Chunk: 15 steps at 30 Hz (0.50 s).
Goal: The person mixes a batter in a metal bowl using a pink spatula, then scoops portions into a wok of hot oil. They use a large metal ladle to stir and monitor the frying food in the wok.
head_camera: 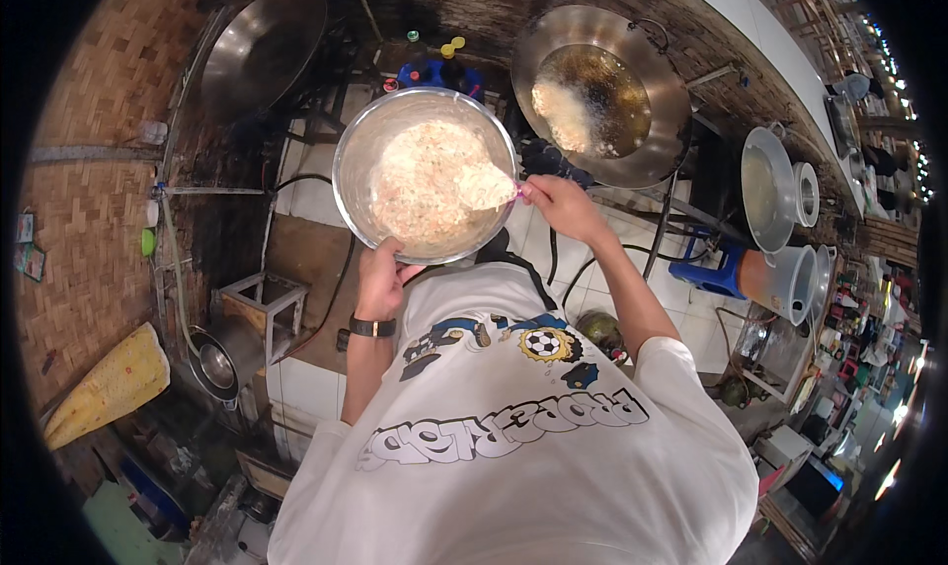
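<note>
My left hand (381, 274) grips the near rim of a round metal bowl (352, 187), held up before my body. A pale, lumpy batter (422, 180) flecked with bits covers the bowl's bottom. In my right hand (561, 200) is the pink handle (521, 192) of a spoon or scoop, whose head is hidden under a heap of batter (485, 186) at the bowl's right side. Beyond my right hand sits a large metal wok (670, 139) holding dark, bubbling oil (615, 98). Pale food (559, 117) fries along the oil's left edge.
Another big wok (222, 69) leans at the far left. Bottles (449, 65) stand in a blue container behind the bowl. A metal basin (766, 187) and a blue stool (711, 269) are on the right. Hoses (554, 257) cross the tiled floor. A gas cylinder (601, 332) stands by my right side.
</note>
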Available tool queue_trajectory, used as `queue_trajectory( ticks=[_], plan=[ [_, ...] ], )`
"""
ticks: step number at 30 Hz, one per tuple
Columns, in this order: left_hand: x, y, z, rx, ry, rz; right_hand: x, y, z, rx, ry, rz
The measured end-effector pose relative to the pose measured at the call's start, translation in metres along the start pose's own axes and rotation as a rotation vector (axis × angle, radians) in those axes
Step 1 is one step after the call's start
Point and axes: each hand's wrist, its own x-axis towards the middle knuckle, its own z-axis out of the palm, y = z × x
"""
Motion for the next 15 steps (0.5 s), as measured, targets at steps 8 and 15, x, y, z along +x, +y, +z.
queue_trajectory(
  ticks=[8,15],
  plan=[
    [0.003,0.003,0.038,-0.026,0.024,0.040,0.000,0.033,-0.100,0.038,-0.036,0.058],
    [0.005,-0.008,0.049,-0.097,0.064,0.075,-0.010,0.124,-0.172,-0.095,-0.035,0.099]
  ],
)
